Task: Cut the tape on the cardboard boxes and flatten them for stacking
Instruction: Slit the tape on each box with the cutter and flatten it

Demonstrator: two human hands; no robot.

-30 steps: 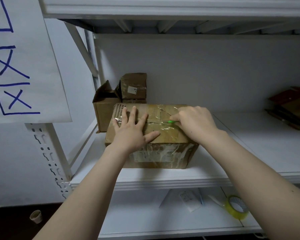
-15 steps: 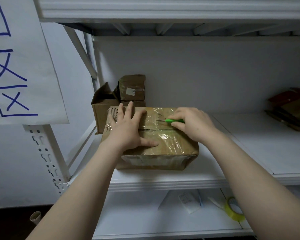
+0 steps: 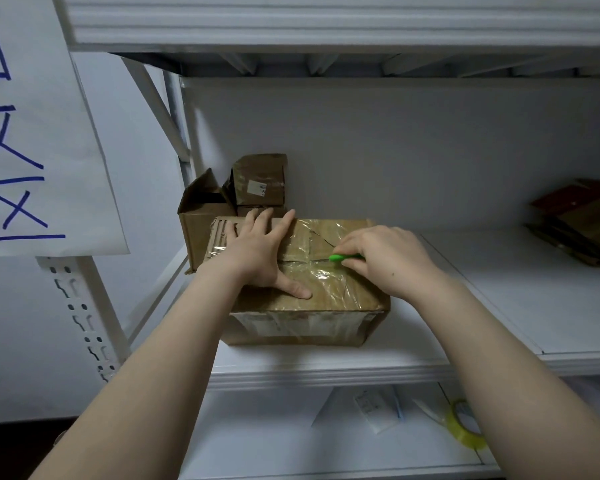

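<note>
The taped cardboard box [image 3: 326, 303] sits in the middle of the frame on the white shelf [image 3: 499, 306], its top wrapped in glossy clear tape [image 3: 326, 275]. The left hand [image 3: 257, 251] lies flat on the left half of the lid, fingers straight and spread, thumb pointing toward the centre. The right hand [image 3: 385, 261] is curled round a green-handled cutter [image 3: 343, 257], whose thin blade points left along the seam between the flaps.

The step in hand looks to be slitting the tape along that seam. To do it well, the blade should stay shallow and ride in the gap between the flaps, so it parts the tape and not the cardboard. The stroke is best drawn away from the bracing hand; the thumb lies near the blade's line and would be safer pulled back. Steady downward pressure from the flat palm should keep the box from sliding on the smooth shelf. The tape is wrinkled and layered, so the blade may snag; short, even pulls suit it better than one hard one.

Behind the box, at centre left, stand an open carton [image 3: 201, 220] and a small sealed carton [image 3: 260, 181]; flattened cardboard [image 3: 582, 223] lies at the right edge; a roll of yellowish tape [image 3: 465, 426] rests on the lower shelf.
</note>
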